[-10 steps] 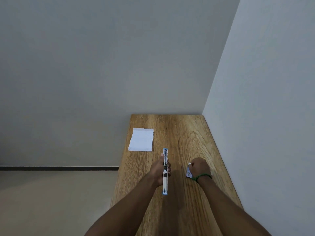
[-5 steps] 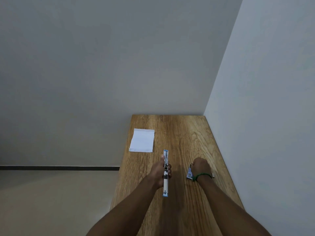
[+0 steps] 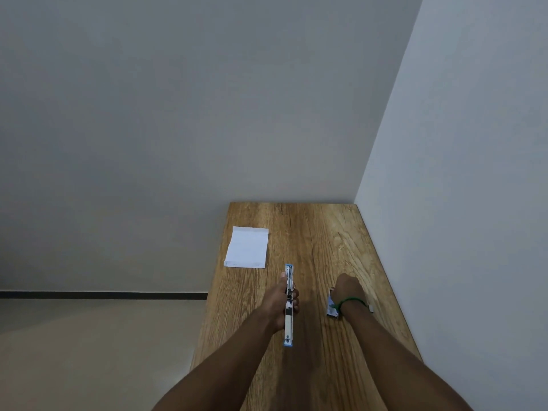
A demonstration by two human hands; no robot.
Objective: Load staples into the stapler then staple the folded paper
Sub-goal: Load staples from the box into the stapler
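Barely anything has moved: the right hand (image 3: 348, 292) stays curled around the staple box (image 3: 331, 308) on the desk (image 3: 326, 232), left hand (image 3: 278, 304) fingers still gripping the stapler (image 3: 288, 330). Loading seems unfinished; the folded paper (image 3: 247, 247) lies well apart.

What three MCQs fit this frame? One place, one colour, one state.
1. Where does the folded paper lie?
A. By the table's left edge
B. Against the right wall
C. At the table's near edge

2. What colour is the band on the right wrist?
A. Red
B. Green
C. Yellow

3. How is the stapler held?
A. Lying untouched on the table
B. Clamped on the paper
C. Gripped by the left hand

Key: 1 A, the paper lies flat along the left edge. 2 B, the band shows green. 3 C, the left hand's fingers curl round the stapler's middle.
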